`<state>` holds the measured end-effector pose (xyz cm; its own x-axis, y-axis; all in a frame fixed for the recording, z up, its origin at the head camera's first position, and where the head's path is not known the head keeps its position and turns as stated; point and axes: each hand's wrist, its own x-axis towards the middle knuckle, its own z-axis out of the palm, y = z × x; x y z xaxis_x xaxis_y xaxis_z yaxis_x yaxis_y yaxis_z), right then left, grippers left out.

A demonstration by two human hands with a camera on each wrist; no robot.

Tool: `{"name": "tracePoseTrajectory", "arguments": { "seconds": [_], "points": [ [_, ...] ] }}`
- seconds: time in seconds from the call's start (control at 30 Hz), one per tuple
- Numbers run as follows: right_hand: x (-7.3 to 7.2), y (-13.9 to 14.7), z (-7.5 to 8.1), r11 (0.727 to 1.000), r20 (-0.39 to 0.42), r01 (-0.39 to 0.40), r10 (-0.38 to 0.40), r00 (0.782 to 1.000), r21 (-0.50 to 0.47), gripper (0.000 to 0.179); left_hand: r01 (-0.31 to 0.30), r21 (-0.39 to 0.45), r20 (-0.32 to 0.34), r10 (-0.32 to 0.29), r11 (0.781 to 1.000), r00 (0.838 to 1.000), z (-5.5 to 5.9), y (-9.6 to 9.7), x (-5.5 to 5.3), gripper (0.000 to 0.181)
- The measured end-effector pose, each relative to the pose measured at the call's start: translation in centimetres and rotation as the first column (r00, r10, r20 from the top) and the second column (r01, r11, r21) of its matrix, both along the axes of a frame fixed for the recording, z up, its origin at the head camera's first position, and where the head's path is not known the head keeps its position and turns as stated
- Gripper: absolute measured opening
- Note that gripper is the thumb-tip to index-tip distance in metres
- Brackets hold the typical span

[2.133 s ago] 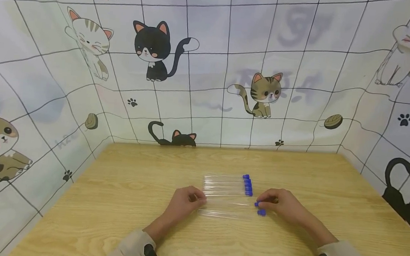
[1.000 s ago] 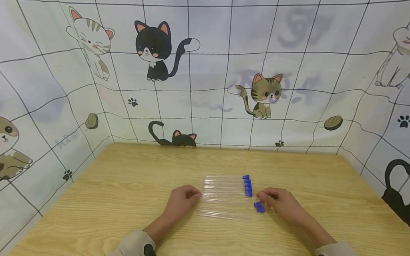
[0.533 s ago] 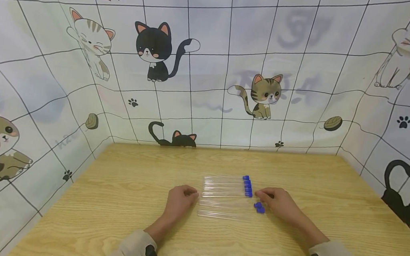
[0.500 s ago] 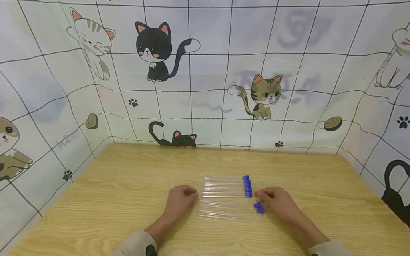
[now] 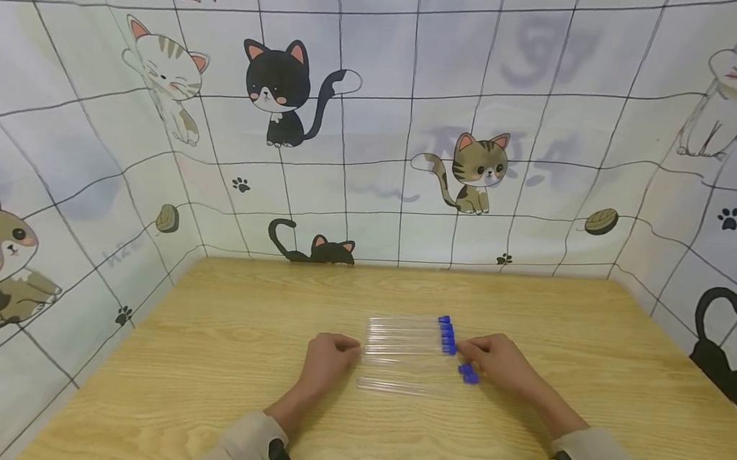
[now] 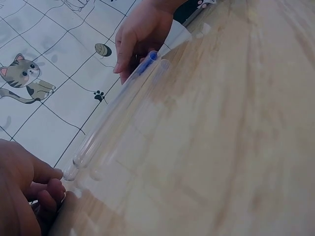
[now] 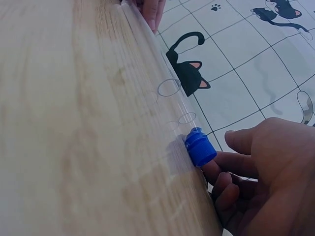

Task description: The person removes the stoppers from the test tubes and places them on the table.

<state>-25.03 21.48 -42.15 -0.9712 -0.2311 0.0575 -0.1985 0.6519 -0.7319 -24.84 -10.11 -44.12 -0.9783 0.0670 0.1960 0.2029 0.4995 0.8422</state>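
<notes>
Near the table's (image 5: 215, 362) middle, seemingly paused mid-capping, left hand (image 5: 326, 357) curled at an open tube's (image 6: 113, 115) closed end, grip impossible to tell, right hand (image 5: 497, 359) loosely curled, grasping nothing, against a loose cap (image 7: 200, 146); likely called next for pinching that cap.

Left hand (image 6: 22, 191) cut off by the left wrist picture's left and bottom edges; fingertips curled under, grip on the clear tubes (image 5: 406, 350) not readable. Right hand (image 7: 261, 182) cropped at the right wrist picture's right and bottom edges. Tube count perhaps six, glass too faint against the table (image 5: 202, 361). Loose blue caps (image 5: 468, 373) partly hidden behind fingers.
</notes>
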Motion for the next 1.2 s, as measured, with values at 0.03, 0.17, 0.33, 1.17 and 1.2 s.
{"name": "tracePoseTrajectory", "arguments": {
  "seconds": [0.03,0.17,0.33,1.17,1.2],
  "points": [
    [-0.04,-0.02,0.01,1.0,-0.002,-0.008,0.008,1.0,0.0,0.034,-0.004,0.001,0.004,0.004,1.0,1.0,0.0,0.03,0.05,0.015],
    [-0.2,-0.12,-0.04,1.0,0.011,-0.015,0.015,1.0,-0.005,0.032,-0.017,0.008,0.01,0.017,1.0,1.0,0.0,0.09,0.14,0.015],
    [-0.35,-0.25,-0.04,1.0,0.034,0.005,-0.005,0.999,-0.013,0.031,-0.01,0.01,0.005,0.01,1.0,1.0,0.0,0.18,0.07,0.015],
    [-0.31,-0.14,0.05,0.997,0.053,-0.004,0.008,0.999,-0.077,0.038,-0.034,0.047,0.004,0.033,0.998,0.999,0.19,0.71,0.07,0.014],
    [-0.3,-0.13,0.1,0.996,0.055,-0.003,0.007,0.998,-0.086,0.037,-0.031,0.062,0.004,0.03,0.998,1.0,0.13,0.7,0.04,0.015]
  ]
}}
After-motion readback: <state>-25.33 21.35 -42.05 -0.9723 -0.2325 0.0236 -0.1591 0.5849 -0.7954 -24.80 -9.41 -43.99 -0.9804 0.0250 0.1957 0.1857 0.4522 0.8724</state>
